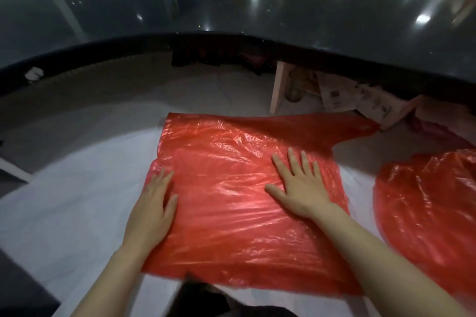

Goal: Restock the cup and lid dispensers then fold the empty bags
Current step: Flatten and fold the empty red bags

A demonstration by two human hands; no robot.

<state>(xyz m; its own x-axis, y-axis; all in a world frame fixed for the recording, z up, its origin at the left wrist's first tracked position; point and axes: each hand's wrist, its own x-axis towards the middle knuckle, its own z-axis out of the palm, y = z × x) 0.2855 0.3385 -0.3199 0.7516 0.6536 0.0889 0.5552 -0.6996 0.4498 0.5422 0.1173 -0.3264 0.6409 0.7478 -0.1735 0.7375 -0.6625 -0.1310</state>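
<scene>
A red plastic bag (231, 201) lies flattened on the white surface (77, 201), directly in front of the person. The left hand (152, 206) rests flat with fingers straight and close together on the bag's left edge, part on plastic, part on the surface. The right hand (298, 185) lies flat with fingers spread on the bag's right half, inside its right edge. One handle strip (360, 127) of the bag stretches away to the far right. A second red bag (432, 208) lies crumpled just beside the first, at the right frame edge; whether they touch cannot be told. Bare white surface extends to the left of the bag and beyond its far edge. A dark raised counter (231, 8) curves across the far side, overhanging cluttered shelves (334, 90) at the right.
</scene>
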